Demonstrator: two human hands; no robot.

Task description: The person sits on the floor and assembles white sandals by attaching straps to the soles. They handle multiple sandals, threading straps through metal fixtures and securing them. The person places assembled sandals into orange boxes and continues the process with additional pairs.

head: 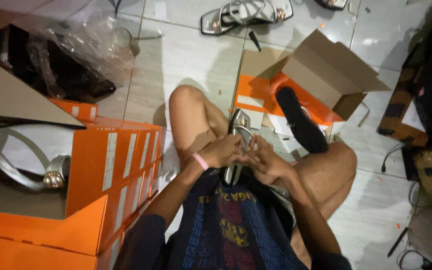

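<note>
Head view | left hand (221, 152) and right hand (265, 159) meet over the lap at centre, both sets of fingers grasping a silver sandal (238, 137) stood on end | black insole (301, 120) at 2 o'clock on the floor | orange box (111, 165) at 9 o'clock

We note a pale tiled floor (186, 55); on it lie orange shoe boxes (121, 165), an open cardboard box (326, 75) at upper right, and sandals (246, 15) at top.
</note>
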